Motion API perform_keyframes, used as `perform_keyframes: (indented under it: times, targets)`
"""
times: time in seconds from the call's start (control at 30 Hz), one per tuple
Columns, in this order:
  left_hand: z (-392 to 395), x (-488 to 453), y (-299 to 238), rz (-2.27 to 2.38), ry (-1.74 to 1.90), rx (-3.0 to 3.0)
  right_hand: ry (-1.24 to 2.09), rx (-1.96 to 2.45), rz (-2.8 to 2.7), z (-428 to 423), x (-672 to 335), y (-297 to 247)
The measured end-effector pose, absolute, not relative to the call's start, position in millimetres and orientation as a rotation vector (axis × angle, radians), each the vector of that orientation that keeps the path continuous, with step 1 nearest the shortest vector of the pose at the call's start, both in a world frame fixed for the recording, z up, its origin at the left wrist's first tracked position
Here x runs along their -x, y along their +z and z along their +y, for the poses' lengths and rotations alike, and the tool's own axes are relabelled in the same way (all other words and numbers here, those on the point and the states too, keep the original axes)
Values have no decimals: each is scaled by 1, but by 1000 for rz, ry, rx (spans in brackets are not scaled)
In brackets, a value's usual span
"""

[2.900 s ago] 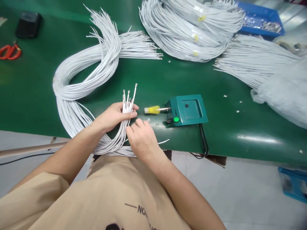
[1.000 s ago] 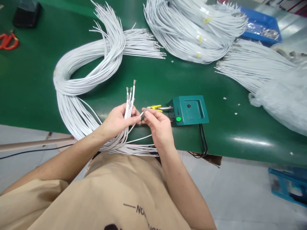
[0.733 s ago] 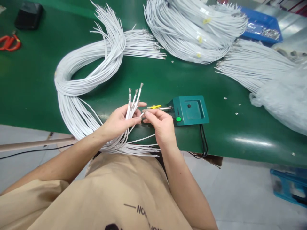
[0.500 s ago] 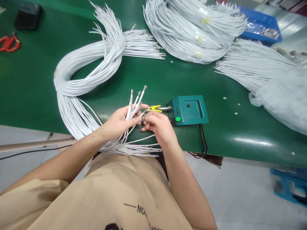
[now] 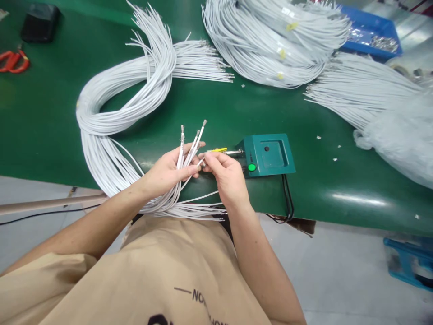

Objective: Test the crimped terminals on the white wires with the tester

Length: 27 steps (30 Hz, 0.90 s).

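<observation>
Several white cables (image 5: 183, 159) with bare metallic ends stand up from my left hand (image 5: 171, 168), which is closed around them. One cable end (image 5: 200, 162) points right, out past my left thumb. My right hand (image 5: 227, 174) pinches at that end, its thumb and index finger together; the exact tip is hidden by the fingers. Just beyond the right fingers is a yellow clip (image 5: 218, 150), partly covered by them. It sits on a metal rod joined to a green box-shaped device (image 5: 271, 155) with a lit green button.
A large looped cable bundle (image 5: 91, 119) lies on the green table (image 5: 270, 110) to the left. More coils (image 5: 264, 49) and a plastic-wrapped bundle (image 5: 375, 97) are at the back and right. Red-handled scissors (image 5: 15, 62), a black box (image 5: 39, 22) and a blue tray (image 5: 368, 22) lie farther out.
My right hand has shifted slightly up, closing over the cable end and covering more of the yellow clip. The upright cable ends in my left hand have spread a little.
</observation>
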<state>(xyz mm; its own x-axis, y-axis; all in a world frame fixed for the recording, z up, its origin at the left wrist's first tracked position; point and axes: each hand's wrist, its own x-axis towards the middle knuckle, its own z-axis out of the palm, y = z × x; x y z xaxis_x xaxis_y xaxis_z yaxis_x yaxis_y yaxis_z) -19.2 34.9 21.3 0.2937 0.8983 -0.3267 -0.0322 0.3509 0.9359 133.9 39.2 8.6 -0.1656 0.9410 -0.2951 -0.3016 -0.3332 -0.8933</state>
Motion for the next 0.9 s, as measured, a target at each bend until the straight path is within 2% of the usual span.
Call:
perform_keyframes:
  times: [0.47, 0.7, 0.9]
  targets:
    - [33, 20, 20, 1064, 787, -1038, 1441, 1361, -999, 34, -135, 14]
    - [34, 19, 19, 1140, 773, -1040, 1591, 1272, -978, 37, -137, 13]
    - [35, 17, 19, 1181, 806, -1051, 1580, 1293, -1012, 36, -136, 17]
